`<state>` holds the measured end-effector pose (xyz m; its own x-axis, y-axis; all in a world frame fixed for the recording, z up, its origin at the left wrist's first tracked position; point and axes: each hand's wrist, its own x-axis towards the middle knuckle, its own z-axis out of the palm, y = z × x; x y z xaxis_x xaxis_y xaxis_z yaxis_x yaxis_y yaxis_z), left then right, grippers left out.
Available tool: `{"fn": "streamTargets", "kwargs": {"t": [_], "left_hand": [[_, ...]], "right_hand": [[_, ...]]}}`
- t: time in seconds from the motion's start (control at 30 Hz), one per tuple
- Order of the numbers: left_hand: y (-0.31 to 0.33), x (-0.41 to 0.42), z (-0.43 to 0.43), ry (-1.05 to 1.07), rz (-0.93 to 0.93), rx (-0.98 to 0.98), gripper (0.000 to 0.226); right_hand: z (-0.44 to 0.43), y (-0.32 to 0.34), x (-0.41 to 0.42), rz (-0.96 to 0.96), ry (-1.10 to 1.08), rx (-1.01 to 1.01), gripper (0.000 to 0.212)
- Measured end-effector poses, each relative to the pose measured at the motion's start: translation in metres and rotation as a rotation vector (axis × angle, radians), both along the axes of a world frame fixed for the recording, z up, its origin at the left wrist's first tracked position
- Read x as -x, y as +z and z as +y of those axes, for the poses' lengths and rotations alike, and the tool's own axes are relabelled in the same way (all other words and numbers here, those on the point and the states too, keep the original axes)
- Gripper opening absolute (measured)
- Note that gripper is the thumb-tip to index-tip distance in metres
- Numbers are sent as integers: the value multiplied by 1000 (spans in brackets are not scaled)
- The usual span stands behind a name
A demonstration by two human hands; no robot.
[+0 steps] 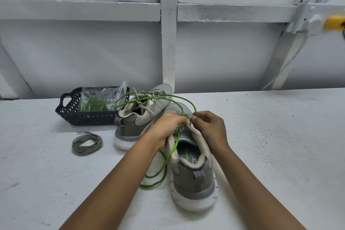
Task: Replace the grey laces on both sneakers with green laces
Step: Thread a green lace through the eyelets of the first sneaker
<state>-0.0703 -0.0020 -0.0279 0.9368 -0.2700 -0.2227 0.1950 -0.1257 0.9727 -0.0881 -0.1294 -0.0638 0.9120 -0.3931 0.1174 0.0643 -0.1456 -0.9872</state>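
Note:
Two grey sneakers stand on the white table. The near sneaker (pixel 194 173) has its heel toward me and a green lace (pixel 172 150) running through its upper eyelets. My left hand (pixel 168 127) grips the sneaker's left collar and tongue area. My right hand (pixel 210 127) pinches the green lace at the right eyelets. Long green loops arc over the far sneaker (pixel 141 115) and trail down to the table on the left of the near one. The far sneaker keeps its grey laces (pixel 147 99). A coiled grey lace (pixel 87 144) lies loose on the table at the left.
A dark plastic basket (pixel 87 117) at the back left holds a clear bag (pixel 100 99) with more green laces. A white framed wall rises right behind the table. A yellow object (pixel 334 22) sits high on the wall at the right.

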Motion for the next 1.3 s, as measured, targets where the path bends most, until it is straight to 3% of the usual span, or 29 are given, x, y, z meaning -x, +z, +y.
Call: {"fn": "streamTargets", "kwargs": {"t": [0.1, 0.23, 0.4, 0.57, 0.77, 0.9, 0.97, 1.07, 1.13, 1.2, 1.3], "left_hand": [[3, 0, -8, 51, -43, -246, 15], [-1, -10, -14, 17, -133, -646, 34], [4, -11, -16, -30, -187, -799, 32], [2, -9, -21, -3, -264, -908, 37], [-3, -5, -12, 198, -376, -734, 12], [0, -2, 1, 360, -486, -484, 23], [9, -1, 14, 437, -423, -186, 24], [24, -2, 36, 439, -205, 440, 24], [34, -5, 53, 502, -146, 685, 24], [41, -9, 72, 608, -141, 713, 25], [49, -9, 92, 578, -157, 318, 24]], "right_hand": [[-3, -2, 0, 34, 37, 40, 3], [-5, -1, 0, 76, 99, 69, 9], [-6, 4, -2, 118, 179, 12, 7], [-5, 17, -8, 289, 190, -70, 15], [1, 29, -10, 353, 159, 73, 27], [3, 36, -11, 405, 150, 176, 18], [4, 38, -11, 434, 138, 155, 26], [5, 37, -11, 458, 119, 131, 32], [5, 37, -11, 443, 98, 109, 32], [5, 36, -11, 420, 76, 57, 29], [6, 34, -8, 374, 40, -21, 10]]}}
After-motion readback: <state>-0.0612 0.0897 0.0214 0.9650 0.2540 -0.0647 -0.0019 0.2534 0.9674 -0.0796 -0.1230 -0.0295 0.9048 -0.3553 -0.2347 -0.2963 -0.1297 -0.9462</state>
